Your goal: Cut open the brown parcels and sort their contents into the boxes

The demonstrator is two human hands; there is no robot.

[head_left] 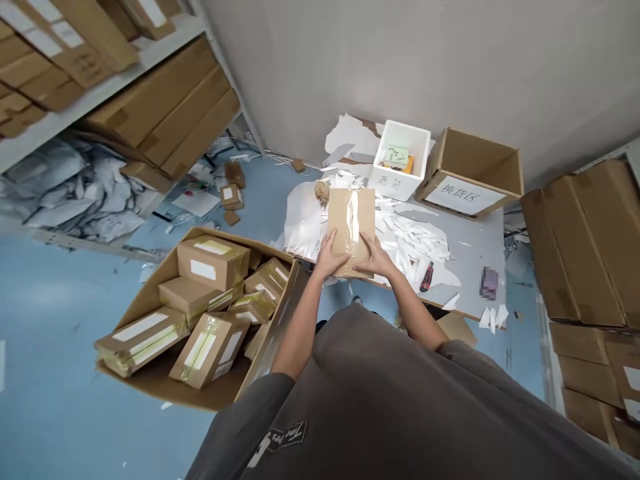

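The person's left hand (330, 259) and right hand (379, 259) grip a taped cardboard box (351, 230) from both sides, thumbs on its upper face. The box is at the front edge of the bench (475, 241), towards the left corner, so if either grip loosened it might tip over that edge and drop to the floor (60, 287). The glossy tape down its middle could give the thumbs less hold than bare card. White paper scraps (420, 240) lie beyond the box and to its right; set down on them, it might slide or sit unevenly. A red and black cutter (427, 277) rests near the front edge, close to the right forearm, where a sideways sweep could knock it off; whether its blade is out cannot be told. To the left, a large open carton (287, 300) holds boxes lying at odd angles, which a bump might shift
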